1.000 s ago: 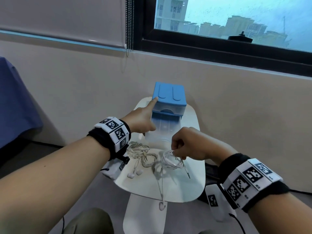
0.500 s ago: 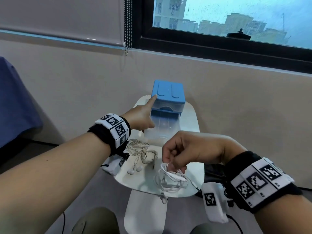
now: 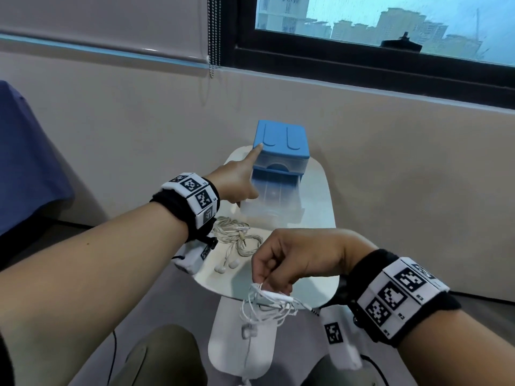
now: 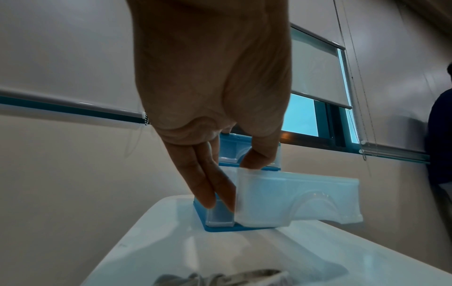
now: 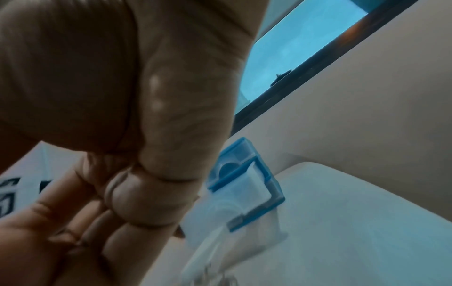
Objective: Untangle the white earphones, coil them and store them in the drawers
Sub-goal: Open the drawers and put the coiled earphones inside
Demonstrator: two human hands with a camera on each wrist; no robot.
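Note:
A tangled bunch of white earphones (image 3: 269,303) hangs from my right hand (image 3: 267,277), which pinches it above the front edge of the small white table (image 3: 320,196). One earbud (image 3: 246,330) dangles below. My left hand (image 3: 245,176) holds the blue drawer unit (image 3: 281,140) at the table's far end. Its index finger lies on the top corner, the straight fingers (image 4: 210,189) press the left side, and the thumb hooks over the rim of the pulled-out clear drawer (image 4: 293,197). That bottom drawer (image 3: 271,199) looks bare inside.
A second, beige coiled earphone set (image 3: 237,238) lies on the table between my hands, its earbuds (image 3: 225,267) toward me. The table's white base (image 3: 239,355) and my knee (image 3: 167,355) are below. A wall and window stand right behind the drawers.
My right hand has lifted the white earphones off the table and drawn them toward me, past the front edge. My left hand has stayed on the drawer unit.

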